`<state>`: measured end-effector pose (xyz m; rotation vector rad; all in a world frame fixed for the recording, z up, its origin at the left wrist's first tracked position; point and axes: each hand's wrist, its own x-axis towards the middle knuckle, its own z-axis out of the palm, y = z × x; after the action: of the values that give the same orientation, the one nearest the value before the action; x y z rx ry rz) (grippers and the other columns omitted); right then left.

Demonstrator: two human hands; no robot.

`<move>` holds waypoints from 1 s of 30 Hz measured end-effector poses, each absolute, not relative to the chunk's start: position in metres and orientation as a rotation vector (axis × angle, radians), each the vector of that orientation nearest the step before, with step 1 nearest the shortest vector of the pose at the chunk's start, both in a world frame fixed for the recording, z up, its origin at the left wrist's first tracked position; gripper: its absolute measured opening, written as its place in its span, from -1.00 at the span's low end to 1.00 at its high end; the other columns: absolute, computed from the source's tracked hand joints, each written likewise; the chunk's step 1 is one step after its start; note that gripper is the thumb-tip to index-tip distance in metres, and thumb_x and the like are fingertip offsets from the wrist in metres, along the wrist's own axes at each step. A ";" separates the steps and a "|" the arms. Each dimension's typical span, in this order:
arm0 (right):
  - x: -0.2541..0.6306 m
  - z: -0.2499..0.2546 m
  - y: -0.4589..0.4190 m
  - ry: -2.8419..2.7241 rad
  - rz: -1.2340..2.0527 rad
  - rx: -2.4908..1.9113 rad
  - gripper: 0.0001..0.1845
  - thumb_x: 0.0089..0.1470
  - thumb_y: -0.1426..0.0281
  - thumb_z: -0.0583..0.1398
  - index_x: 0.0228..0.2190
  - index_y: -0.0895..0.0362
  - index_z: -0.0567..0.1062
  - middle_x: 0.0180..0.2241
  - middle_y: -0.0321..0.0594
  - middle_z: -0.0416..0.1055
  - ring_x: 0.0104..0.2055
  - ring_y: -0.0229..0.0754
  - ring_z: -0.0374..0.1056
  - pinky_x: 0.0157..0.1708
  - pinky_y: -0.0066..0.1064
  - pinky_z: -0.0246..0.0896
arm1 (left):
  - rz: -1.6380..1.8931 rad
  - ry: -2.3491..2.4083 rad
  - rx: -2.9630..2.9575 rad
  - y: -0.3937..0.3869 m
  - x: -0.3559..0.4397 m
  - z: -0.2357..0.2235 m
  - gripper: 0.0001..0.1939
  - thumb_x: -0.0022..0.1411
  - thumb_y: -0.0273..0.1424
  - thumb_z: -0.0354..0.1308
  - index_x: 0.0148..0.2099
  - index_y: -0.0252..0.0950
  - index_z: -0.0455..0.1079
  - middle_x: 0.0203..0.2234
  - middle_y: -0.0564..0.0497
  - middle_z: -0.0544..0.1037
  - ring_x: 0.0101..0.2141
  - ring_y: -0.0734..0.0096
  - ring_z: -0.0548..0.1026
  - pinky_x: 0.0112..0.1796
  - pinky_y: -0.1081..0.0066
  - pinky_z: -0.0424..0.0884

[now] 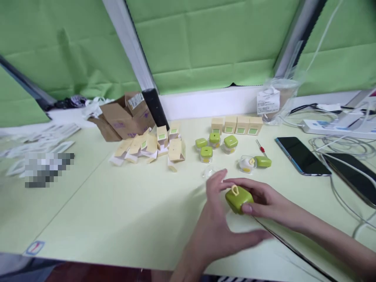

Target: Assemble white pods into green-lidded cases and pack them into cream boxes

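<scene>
A glossy green box-shaped lid with a small cream loop on top sits in my right hand, its thumb pressed on the near side and its fingers behind. My left hand is raised just left of the lid, thumb and fingers spread wide and apart, slightly blurred. Past my hands, small clear containers with green lids stand in a group. Closer to my right hand, an open clear container with a white and yellow piece lies against a separate green lid. A clear part rests beyond my left fingertips.
Opened cream cartons lie at centre left, before a brown cardboard box. Several closed cartons stand in a row at the back. A red screwdriver, a phone, another dark phone, cables and a power strip occupy the right.
</scene>
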<state>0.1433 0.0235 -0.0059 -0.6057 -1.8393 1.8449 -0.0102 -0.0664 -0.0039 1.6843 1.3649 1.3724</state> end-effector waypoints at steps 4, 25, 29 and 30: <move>0.145 -0.001 0.038 -1.673 1.736 -0.764 -0.55 -0.06 0.19 0.31 -0.13 0.11 0.45 -0.15 -0.15 0.45 -0.10 -0.06 0.39 -0.09 -0.22 0.32 | 1.389 1.780 1.521 -0.027 -0.031 -0.011 -0.38 0.07 -0.37 0.19 0.14 -0.28 0.04 0.09 -0.21 0.19 0.15 0.04 0.15 0.12 0.03 0.07; 0.142 -0.020 0.038 -2.398 1.019 -0.684 -0.56 0.00 0.27 0.27 -0.05 0.04 0.40 -0.12 -0.17 0.40 -0.07 -0.06 0.33 -0.08 -0.25 0.24 | 0.833 1.553 1.690 -0.031 -0.045 -0.047 -0.55 -0.03 -0.33 0.29 -0.06 -0.16 0.30 -0.08 0.00 0.45 0.10 0.11 0.24 0.21 0.02 -0.26; 0.142 -0.022 0.037 -2.462 1.012 -0.706 -0.57 0.01 0.20 0.25 -0.07 0.05 0.40 -0.11 -0.17 0.38 -0.09 -0.07 0.34 -0.13 -0.29 0.26 | 0.794 1.534 1.669 -0.038 -0.051 -0.042 -0.36 -0.04 -0.41 0.24 0.12 -0.22 0.17 0.06 -0.12 0.33 0.15 0.10 0.18 0.18 0.08 -0.03; 0.142 -0.023 0.038 -2.480 1.009 -0.725 -0.56 0.01 0.18 0.25 -0.07 0.05 0.40 -0.11 -0.17 0.38 -0.10 -0.07 0.35 -0.15 -0.30 0.27 | 0.785 1.530 1.678 -0.038 -0.055 -0.038 -0.30 -0.04 -0.46 0.20 0.17 -0.23 0.10 0.10 -0.13 0.28 0.16 0.14 0.18 0.16 0.13 0.05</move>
<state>0.1423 0.0375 -0.0231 -0.7248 -2.4796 1.0095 -0.0551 -0.0384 -0.0377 1.6777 1.5298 0.7848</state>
